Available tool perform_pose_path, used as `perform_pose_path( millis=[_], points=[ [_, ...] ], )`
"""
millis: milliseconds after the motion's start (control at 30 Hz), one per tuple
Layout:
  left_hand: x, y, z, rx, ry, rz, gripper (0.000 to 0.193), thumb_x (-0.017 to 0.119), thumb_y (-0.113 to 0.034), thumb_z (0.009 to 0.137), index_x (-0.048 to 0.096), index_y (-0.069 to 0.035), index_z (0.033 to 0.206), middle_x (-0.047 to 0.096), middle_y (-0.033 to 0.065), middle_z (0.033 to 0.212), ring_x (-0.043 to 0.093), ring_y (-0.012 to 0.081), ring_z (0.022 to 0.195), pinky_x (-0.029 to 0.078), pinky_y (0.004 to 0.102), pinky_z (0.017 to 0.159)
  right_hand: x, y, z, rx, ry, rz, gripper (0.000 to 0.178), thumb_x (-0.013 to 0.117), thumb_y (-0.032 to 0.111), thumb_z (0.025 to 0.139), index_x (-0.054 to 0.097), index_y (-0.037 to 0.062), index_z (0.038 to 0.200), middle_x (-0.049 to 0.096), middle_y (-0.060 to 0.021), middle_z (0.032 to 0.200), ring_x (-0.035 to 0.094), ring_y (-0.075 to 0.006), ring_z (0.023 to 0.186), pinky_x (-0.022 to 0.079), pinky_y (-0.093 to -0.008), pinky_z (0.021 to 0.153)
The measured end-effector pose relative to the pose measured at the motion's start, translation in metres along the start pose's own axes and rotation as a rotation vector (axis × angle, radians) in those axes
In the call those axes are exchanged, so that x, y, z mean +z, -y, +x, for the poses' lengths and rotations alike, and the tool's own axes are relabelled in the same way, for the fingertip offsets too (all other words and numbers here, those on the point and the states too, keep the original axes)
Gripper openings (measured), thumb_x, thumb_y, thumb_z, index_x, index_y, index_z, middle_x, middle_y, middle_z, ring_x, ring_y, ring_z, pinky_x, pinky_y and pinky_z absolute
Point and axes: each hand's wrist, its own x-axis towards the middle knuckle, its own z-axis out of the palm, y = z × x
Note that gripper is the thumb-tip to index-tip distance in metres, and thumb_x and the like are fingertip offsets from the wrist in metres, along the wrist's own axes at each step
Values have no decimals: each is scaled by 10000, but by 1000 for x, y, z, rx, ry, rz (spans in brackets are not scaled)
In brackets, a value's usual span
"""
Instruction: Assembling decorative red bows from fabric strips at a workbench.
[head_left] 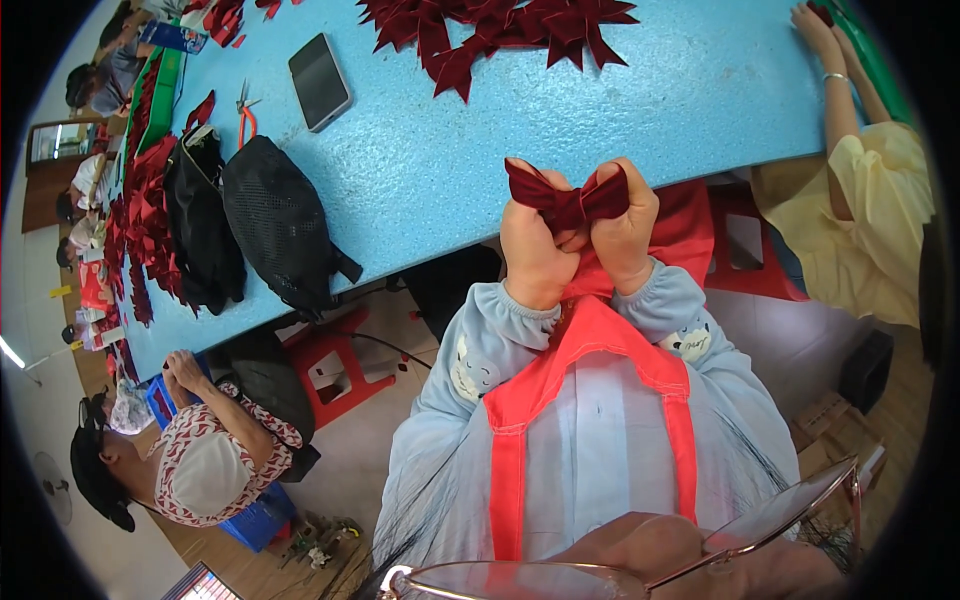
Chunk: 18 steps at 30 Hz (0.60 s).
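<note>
A dark red ribbon bow (566, 199) is pinched between both my hands at the near edge of the blue table (560, 110). My left hand (533, 250) grips its left loop and centre, fingers closed around it. My right hand (626, 228) holds the right loop, thumb pressed against the middle knot. Light blue sleeves and a red apron (590, 390) fill the lower picture beneath them.
A pile of finished dark red bows (500, 28) lies at the table's far side. A phone (319, 81), orange-handled pliers (245, 115) and two black bags (280, 225) lie left. Co-workers sit at lower left (200, 450) and right (860, 200). Red stools (335, 365) stand below.
</note>
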Motion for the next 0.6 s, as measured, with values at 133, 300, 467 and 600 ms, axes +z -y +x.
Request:
perform_pose_path(
  millis=[133,300,467,600],
  points=[
    [3,3,4,46,-64,100,404,379,-430,916,471,-107,691,342,-12,493,257,86,383,199,233,365,-5,0,3,48,69,62,217,444,137,918,501,15,747,516,-4,655,466,-53,597,389,-187,551],
    [9,4,1,39,9,97,397,366,-392,925,452,-98,672,337,-15,502,259,83,392,202,228,372,-11,-1,3,283,83,304,254,417,159,927,524,21,743,546,-31,660,479,-66,569,397,-198,514],
    [13,3,0,28,14,83,366,373,-354,925,457,-93,682,356,-12,516,264,79,395,208,225,370,-15,-6,1,355,81,493,229,388,115,923,540,17,781,536,-27,661,486,-83,563,392,-197,502],
    [18,0,-1,-17,-72,105,335,388,-332,920,467,-89,703,374,-8,534,269,77,396,218,221,368,-12,3,6,305,11,442,185,419,55,887,547,20,757,520,5,668,466,-58,607,373,-182,535]
  ],
)
